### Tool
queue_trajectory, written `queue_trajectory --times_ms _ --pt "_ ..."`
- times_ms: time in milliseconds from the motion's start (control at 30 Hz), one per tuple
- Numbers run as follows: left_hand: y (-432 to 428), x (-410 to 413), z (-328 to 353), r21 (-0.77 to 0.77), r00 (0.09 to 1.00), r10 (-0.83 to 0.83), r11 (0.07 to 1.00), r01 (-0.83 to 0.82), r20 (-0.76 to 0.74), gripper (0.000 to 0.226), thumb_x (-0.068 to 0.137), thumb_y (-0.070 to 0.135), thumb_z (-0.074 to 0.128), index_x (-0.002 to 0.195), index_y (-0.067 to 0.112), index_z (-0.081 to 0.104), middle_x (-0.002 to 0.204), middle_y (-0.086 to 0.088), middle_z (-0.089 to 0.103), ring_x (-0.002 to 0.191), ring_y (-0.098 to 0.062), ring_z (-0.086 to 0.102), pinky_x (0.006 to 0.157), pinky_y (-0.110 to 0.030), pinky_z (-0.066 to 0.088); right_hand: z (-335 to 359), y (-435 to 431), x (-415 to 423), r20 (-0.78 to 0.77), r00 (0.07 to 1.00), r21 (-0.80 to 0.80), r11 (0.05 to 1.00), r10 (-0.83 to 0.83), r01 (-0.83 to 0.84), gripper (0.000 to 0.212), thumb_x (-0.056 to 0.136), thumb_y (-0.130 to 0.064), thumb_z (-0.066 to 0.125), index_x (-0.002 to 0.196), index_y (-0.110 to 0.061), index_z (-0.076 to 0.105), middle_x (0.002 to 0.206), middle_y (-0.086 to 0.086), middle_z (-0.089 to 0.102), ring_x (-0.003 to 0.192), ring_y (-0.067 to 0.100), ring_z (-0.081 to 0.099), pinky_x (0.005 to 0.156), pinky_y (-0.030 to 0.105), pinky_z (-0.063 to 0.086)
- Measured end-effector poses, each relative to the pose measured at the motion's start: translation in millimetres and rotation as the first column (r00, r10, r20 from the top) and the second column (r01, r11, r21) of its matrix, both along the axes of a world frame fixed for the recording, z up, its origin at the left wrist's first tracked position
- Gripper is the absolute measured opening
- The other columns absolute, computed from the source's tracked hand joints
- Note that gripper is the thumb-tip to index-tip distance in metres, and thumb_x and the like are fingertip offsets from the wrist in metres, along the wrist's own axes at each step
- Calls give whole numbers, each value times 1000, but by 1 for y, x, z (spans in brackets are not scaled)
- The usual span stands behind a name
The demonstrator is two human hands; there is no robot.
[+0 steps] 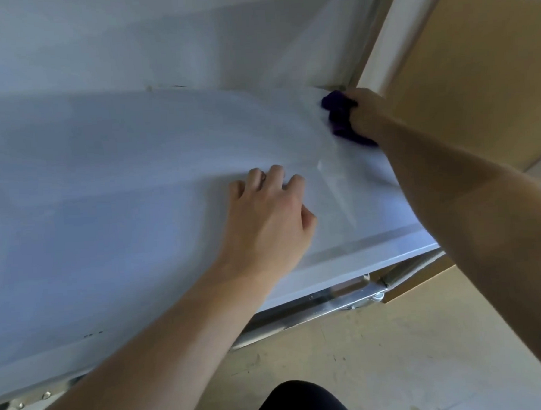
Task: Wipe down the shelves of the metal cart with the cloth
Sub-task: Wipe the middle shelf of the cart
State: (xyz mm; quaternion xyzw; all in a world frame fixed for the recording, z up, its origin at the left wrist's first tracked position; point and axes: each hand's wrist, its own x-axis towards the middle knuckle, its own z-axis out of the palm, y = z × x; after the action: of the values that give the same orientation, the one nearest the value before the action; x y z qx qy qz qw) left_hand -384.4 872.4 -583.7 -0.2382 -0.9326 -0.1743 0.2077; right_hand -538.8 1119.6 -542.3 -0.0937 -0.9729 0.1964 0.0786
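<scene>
Wiping 1 shelf of the metal cart, right hand clenching the purple cloth at the far right corner. Bracing with left hand, released, flat on the shelf. Judging midway; other shelves hidden, cloth blurred.

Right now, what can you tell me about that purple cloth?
The cloth is dark purple, looks soft and is scrunched into a bunch, not spread flat. The right hand grips it and presses it on the pale metal shelf, at the far right corner near the cart's upright post. Its edges look blurry, and the hand hides part of it, so its full shape cannot be told.
</scene>
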Motion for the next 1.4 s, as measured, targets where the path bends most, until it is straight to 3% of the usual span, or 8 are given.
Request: queue_trajectory --times_ms 33,100,267,533,633,1000,1200,1400 --pt "0 0 0 -6 1000 -2 1000 2 3 23 80 25 45 92 13 61 102 -6 59 92 -30 51 78 -44 43 0 -1 2 8 1000 -6 1000 4 -4 43 94 -2 39 129 -17 59 115 5 57 93 11 55 81 20 41" --pt "-1 0 1 -10 1000 3 1000 -3 10 25 80 26 46 94 13 62 102 -5 58 93 -29 50 78 -44 43 2 -5 11 35 999 3 999 35 -35 46 95 -2 38 135 -16 53 135 11 52 124 25 48 100 27 36" --pt "0 1 3 -25 999 17 1000 -16 36 28 80 27 47 97 12 63 104 -5 58 95 -31 50 79 -43 41 -10 -14 81 -18 988 54 987 154 -153 45 98 -4 38 139 -17 49 148 4 43 136 25 39 111 28 28" --pt "0 2 5 -49 999 36 998 -34 40 30 80 28 45 99 10 62 105 -7 58 97 -33 51 78 -43 40 -25 -52 175 -164 966 93 978 199 -185 47 90 1 42 130 -17 59 144 3 50 131 29 45 106 38 38" --pt "0 2 6 -54 999 32 998 -30 33 32 80 28 44 99 10 62 106 -7 59 97 -33 52 78 -43 41 -30 -65 190 -182 957 95 973 225 -210 47 90 0 41 129 -18 60 142 1 51 130 28 47 104 35 39" --pt "-20 20 19 -86 994 5 996 5 110 31 83 23 45 98 6 66 103 -10 61 93 -35 56 79 -44 46 -25 -71 190 -189 966 34 984 177 -173 44 93 -2 42 128 -21 60 141 -5 52 128 24 47 103 32 38" --pt "-51 46 12 -71 1000 21 997 -20 20 28 83 20 45 91 6 67 99 -8 64 87 -34 59 74 -44 48 -22 -80 190 -204 966 33 987 159 -155 48 90 4 41 127 -17 62 138 -1 55 126 31 46 103 32 35" --pt "-52 51 11 -58 996 86 994 -88 -31 27 83 16 42 89 4 65 91 -10 63 82 -34 57 72 -43 47 -26 -116 191 -218 925 50 950 311 -308 44 90 3 43 124 -14 64 137 2 56 125 33 48 104 34 38"
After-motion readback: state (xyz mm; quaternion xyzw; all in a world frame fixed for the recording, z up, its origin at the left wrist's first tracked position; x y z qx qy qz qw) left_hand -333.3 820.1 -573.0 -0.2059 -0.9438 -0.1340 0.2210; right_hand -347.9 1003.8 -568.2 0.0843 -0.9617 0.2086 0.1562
